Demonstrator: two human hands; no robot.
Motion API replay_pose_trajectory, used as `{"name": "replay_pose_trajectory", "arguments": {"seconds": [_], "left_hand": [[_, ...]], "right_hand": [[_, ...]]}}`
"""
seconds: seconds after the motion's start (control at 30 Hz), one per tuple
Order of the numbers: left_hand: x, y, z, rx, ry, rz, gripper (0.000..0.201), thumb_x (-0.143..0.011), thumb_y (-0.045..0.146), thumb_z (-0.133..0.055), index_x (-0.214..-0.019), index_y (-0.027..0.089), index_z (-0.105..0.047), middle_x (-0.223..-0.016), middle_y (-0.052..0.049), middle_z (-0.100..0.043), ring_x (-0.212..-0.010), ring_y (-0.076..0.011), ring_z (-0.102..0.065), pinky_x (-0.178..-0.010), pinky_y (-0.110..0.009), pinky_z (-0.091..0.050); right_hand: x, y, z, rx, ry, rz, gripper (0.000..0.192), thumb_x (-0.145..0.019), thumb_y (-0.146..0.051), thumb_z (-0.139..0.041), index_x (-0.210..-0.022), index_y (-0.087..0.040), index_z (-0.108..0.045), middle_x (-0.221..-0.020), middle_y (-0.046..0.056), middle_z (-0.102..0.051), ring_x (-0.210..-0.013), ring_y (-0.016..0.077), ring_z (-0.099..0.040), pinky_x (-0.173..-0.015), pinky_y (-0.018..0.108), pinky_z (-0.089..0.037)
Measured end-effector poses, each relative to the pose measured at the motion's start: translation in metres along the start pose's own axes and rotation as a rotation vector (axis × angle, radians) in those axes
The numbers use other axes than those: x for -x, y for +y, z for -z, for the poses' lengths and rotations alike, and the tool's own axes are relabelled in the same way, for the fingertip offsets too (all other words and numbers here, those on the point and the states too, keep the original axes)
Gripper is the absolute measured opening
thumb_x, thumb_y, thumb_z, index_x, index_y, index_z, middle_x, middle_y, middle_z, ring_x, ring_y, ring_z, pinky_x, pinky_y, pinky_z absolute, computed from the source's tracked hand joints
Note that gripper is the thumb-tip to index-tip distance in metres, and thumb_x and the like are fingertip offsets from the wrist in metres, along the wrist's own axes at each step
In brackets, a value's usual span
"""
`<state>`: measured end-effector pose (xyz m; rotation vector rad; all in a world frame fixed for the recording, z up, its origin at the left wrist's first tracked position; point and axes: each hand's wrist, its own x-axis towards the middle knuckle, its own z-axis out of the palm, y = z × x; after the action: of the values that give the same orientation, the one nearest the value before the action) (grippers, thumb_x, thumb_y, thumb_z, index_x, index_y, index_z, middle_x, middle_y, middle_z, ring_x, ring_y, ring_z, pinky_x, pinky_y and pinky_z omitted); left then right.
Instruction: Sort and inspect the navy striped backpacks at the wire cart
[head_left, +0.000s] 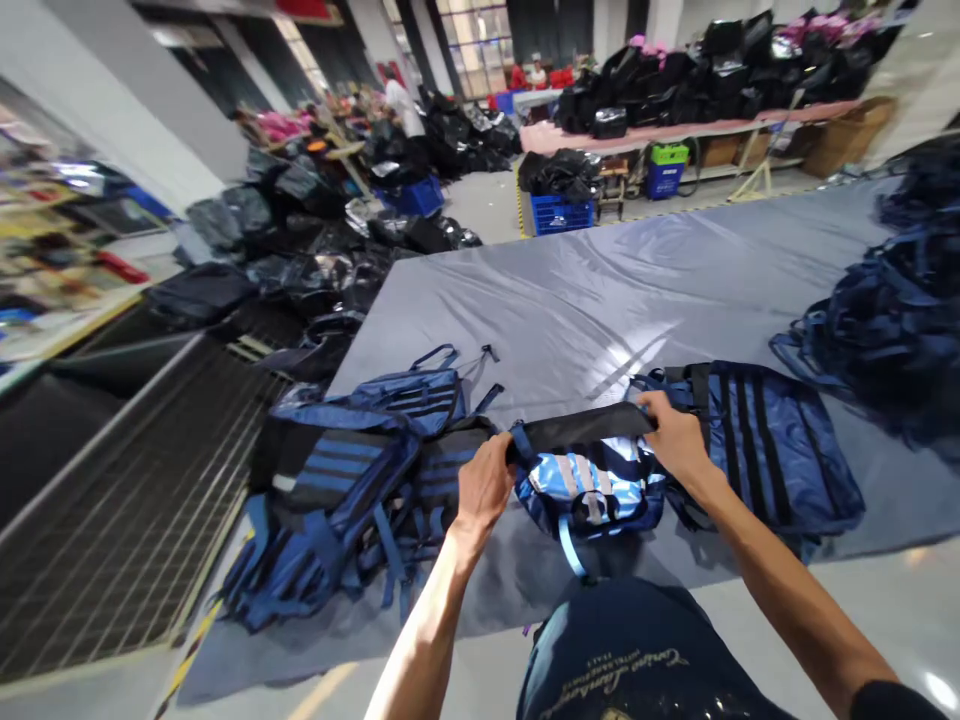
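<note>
Gripping the dark band (581,430) along a blue bag's (589,490) top, we are pinching one end in our left hand (486,480) and the other in our right hand (677,438). The bag is spanning the gap between them, over a grey sheet (525,310). Backpacks (341,465) are lying to the left, another pack (780,445) to the right. Farther off, a blue crate (562,215) is standing near a bench (675,138).

Script lettering on the dark shirt (637,610) appears to read "Tonino Lambo…", its end unclear; small capitals alongside include "ITALY". The blue-and-green box (666,175) bears white marks too small to read.
</note>
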<state>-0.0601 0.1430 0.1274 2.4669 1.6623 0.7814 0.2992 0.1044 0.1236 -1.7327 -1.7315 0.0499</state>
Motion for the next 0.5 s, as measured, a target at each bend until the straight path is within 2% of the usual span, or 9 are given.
{"name": "replay_pose_trajectory", "arguments": {"seconds": [0.07,0.13,0.2,0.3,0.37,0.43,0.5], "left_hand": [[0.001,0.005,0.000,-0.003,0.014,-0.050,0.027,-0.091,0.018,-0.056,-0.115,0.021,-0.069,-0.100,-0.010,-0.079,-0.090,-0.0262,-0.077,-0.069,-0.030,-0.053],[-0.006,0.015,0.005,0.009,0.081,-0.070,0.020,-0.094,0.023,-0.059,-0.112,0.022,-0.068,-0.098,-0.009,-0.077,-0.084,-0.0252,-0.076,-0.065,-0.030,-0.053],[-0.022,0.034,0.014,0.087,0.168,-0.112,0.023,-0.093,0.024,-0.064,-0.116,0.023,-0.067,-0.105,-0.009,-0.077,-0.089,-0.0248,-0.077,-0.070,-0.030,-0.056],[-0.064,0.085,0.021,0.279,0.206,-0.209,0.033,-0.095,0.022,-0.067,-0.128,0.026,-0.067,-0.116,-0.007,-0.076,-0.101,-0.0229,-0.077,-0.082,-0.030,-0.061],[-0.096,0.130,0.013,0.402,0.146,-0.247,0.034,-0.099,0.022,-0.068,-0.132,0.028,-0.066,-0.119,-0.006,-0.075,-0.103,-0.0214,-0.076,-0.087,-0.031,-0.063],[-0.122,0.172,-0.005,0.502,0.097,-0.240,0.040,-0.102,0.027,-0.072,-0.140,0.027,-0.062,-0.130,-0.007,-0.074,-0.106,-0.0211,-0.076,-0.093,-0.033,-0.063],[-0.131,0.203,-0.028,0.558,0.023,-0.269,0.046,-0.107,0.033,-0.070,-0.150,0.026,-0.056,-0.144,-0.011,-0.069,-0.114,-0.0223,-0.075,-0.102,-0.037,-0.063]], "right_hand": [[0.004,0.001,0.020,0.018,-0.055,0.113,0.053,-0.084,-0.005,-0.059,-0.132,-0.024,-0.070,-0.110,0.002,-0.086,-0.089,0.0210,-0.082,-0.070,0.026,-0.055],[0.004,0.002,0.051,0.059,-0.037,0.165,0.061,-0.084,-0.001,-0.059,-0.139,-0.024,-0.071,-0.124,0.003,-0.086,-0.102,0.0203,-0.083,-0.078,0.025,-0.060],[-0.001,0.004,0.096,0.103,0.035,0.152,0.058,-0.089,-0.003,-0.060,-0.141,-0.026,-0.073,-0.129,0.003,-0.085,-0.109,0.0207,-0.083,-0.087,0.027,-0.062],[-0.023,0.016,0.172,0.207,0.142,0.100,0.038,-0.102,-0.016,-0.064,-0.136,-0.027,-0.078,-0.126,0.002,-0.085,-0.110,0.0229,-0.082,-0.091,0.032,-0.061],[-0.046,0.038,0.215,0.354,0.185,0.021,0.028,-0.109,-0.036,-0.067,-0.129,-0.024,-0.082,-0.112,0.006,-0.087,-0.098,0.0247,-0.081,-0.082,0.034,-0.057],[-0.070,0.078,0.242,0.506,0.195,-0.094,0.043,-0.110,-0.056,-0.065,-0.125,-0.020,-0.085,-0.097,0.010,-0.085,-0.087,0.0257,-0.077,-0.078,0.037,-0.052],[-0.086,0.133,0.252,0.586,0.157,-0.196,0.060,-0.110,-0.069,-0.059,-0.125,-0.016,-0.084,-0.094,0.014,-0.082,-0.086,0.0260,-0.072,-0.081,0.039,-0.050]]}}
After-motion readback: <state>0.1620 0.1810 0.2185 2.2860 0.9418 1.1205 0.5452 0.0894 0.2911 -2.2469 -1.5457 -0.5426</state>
